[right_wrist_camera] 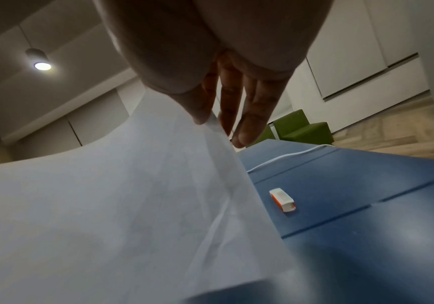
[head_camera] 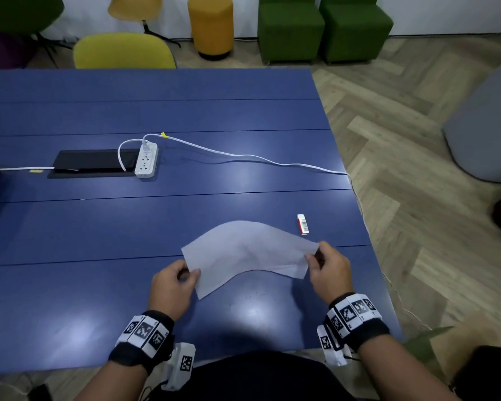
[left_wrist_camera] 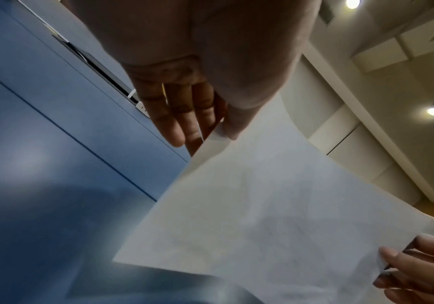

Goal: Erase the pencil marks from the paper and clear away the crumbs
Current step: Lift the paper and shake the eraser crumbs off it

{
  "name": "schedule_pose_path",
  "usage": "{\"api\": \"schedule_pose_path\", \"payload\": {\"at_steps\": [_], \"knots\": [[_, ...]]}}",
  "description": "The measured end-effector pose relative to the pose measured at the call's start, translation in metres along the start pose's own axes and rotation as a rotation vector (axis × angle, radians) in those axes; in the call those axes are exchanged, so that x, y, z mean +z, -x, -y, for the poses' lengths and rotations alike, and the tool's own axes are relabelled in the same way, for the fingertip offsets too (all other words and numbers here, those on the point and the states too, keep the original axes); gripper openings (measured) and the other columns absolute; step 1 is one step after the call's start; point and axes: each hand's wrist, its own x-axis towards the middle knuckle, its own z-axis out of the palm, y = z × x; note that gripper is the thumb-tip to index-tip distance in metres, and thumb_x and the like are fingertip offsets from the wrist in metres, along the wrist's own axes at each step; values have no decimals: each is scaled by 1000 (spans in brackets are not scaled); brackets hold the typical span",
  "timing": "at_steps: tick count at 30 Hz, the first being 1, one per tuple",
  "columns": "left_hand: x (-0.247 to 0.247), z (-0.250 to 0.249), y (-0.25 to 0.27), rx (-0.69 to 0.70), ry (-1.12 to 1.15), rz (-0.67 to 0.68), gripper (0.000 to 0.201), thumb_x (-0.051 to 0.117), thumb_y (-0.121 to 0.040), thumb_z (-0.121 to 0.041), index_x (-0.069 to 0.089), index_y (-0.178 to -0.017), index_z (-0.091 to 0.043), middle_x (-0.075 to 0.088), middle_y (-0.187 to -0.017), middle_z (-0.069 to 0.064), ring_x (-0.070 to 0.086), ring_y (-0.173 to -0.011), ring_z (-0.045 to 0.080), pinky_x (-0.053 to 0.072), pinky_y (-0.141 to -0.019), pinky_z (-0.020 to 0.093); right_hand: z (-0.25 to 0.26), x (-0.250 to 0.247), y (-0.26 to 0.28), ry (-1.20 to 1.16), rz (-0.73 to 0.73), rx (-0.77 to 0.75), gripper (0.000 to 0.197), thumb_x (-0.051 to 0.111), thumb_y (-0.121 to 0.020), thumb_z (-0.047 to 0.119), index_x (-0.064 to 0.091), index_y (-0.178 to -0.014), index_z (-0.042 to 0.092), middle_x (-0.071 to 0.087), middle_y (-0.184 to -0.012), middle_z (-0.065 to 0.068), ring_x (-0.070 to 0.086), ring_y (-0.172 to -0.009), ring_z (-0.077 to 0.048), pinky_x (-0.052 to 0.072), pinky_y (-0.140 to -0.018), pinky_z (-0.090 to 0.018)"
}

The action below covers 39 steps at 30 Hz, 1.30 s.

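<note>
This looks like an office lounge or meeting room. A long blue table [head_camera: 185,117] has a built-in cable hatch [head_camera: 93,163] with a white power strip [head_camera: 146,160] beside it. Beyond stand yellow chairs [head_camera: 122,52], a mustard pouf [head_camera: 211,24] and green cube seats [head_camera: 324,27] on herringbone wood flooring [head_camera: 417,140].

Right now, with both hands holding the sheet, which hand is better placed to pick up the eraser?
Right hand: the eraser lies just beyond it on the table; the left hand is across the paper.

Pencil marks on the paper [head_camera: 248,250] are too faint to tell.
</note>
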Motion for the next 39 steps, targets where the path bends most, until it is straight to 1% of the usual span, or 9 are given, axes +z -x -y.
{"api": "schedule_pose_path", "payload": {"at_steps": [4,6,11,17,23,27,31,34,39], "knots": [[-6,-17,-22,21,34,-27,16,69,-94,-11,63,-79,-14,66,-71,-6,60,-63,-1,40,-57,5,16,-1,-41,-6,-19,29,19,64,-87,15,49,-75,13,56,-64,-3,51,-62,-29,43,-56,-35],[-7,-19,-43,3,78,-47,18,67,-94,-11,61,-78,-15,66,-71,-4,58,-62,6,41,-57,8,23,4,-70,-34,-36,66,17,63,-87,16,51,-76,16,56,-65,-1,51,-64,-29,40,-58,-32],[3,-9,-107,-172,213,-52,15,70,-92,-14,62,-80,-17,63,-66,-1,56,-59,19,54,-68,37,31,28,-137,-133,32,191,13,64,-85,10,55,-82,18,50,-68,6,49,-71,-22,35,-64,-24],[32,4,-153,-254,141,-87,8,71,-90,-11,67,-95,-6,60,-68,0,55,-61,17,46,-70,27,21,69,-169,-67,173,331,22,61,-87,9,59,-107,15,61,-93,-8,58,-80,-24,42,-67,-25],[53,29,-185,-308,30,-90,9,73,-89,-15,68,-96,-12,64,-75,0,60,-75,20,51,-77,29,15,108,-171,167,436,280,50,60,-92,20,45,-140,21,52,-134,-10,53,-119,-29,46,-97,-34],[59,48,-191,-331,-39,-73,13,73,-90,-17,69,-101,-11,69,-89,5,63,-81,22,54,-82,32,8,124,-163,445,591,141,49,61,-92,31,47,-136,17,42,-137,-11,43,-128,-32,42,-103,-41],[62,51,-189,-315,-126,-81,16,71,-91,-17,70,-103,-6,67,-88,6,59,-82,22,47,-79,27,2,128,-154,561,636,68,33,61,-90,33,50,-115,14,33,-134,-11,38,-124,-32,43,-89,-40],[63,50,-187,-270,-203,-43,15,67,-92,-19,67,-102,-8,63,-86,3,59,-97,28,51,-86,35,0,124,-143,521,615,74,28,60,-91,30,49,-111,13,26,-139,-12,36,-126,-32,42,-81,-36],[58,47,-180,-228,-315,20,30,65,-90,-31,62,-110,-8,63,-106,7,57,-107,33,47,-82,38,-7,107,-102,280,481,15,54,58,-94,26,40,-143,16,19,-157,-8,21,-144,-24,30,-114,-40]]}}
